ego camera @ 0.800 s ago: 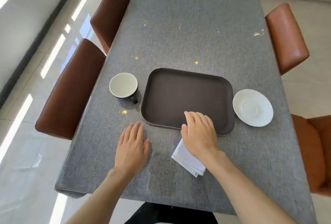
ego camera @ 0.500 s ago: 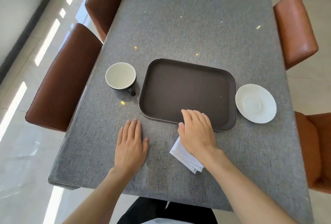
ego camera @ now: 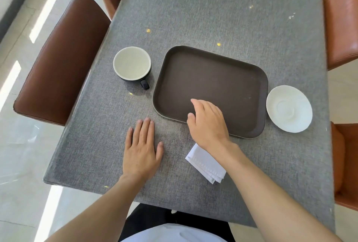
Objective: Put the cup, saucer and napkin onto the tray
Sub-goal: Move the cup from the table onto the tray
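Observation:
A dark brown tray [ego camera: 211,79] lies bare in the middle of the grey table. To its left stands a black cup [ego camera: 132,65] with a white inside, handle towards me. A white saucer [ego camera: 289,108] rests just off the tray's right edge. A folded white napkin [ego camera: 205,164] lies near the table's front edge, partly under my right wrist. My right hand [ego camera: 208,123] hovers over the tray's near edge with fingers loosely curled, holding nothing. My left hand [ego camera: 142,148] lies flat on the table, left of the napkin, fingers spread.
Brown leather chairs [ego camera: 62,57] stand along the left side of the table, and orange-brown chairs [ego camera: 342,21] along the right. The table's front edge [ego camera: 135,195] is close to my body. Small yellow specks dot the tablecloth.
My right hand has lifted off the napkin and moved forward over the tray's near edge, uncovering more of the napkin. The camera has tilted down and closer. My left hand has stayed flat.

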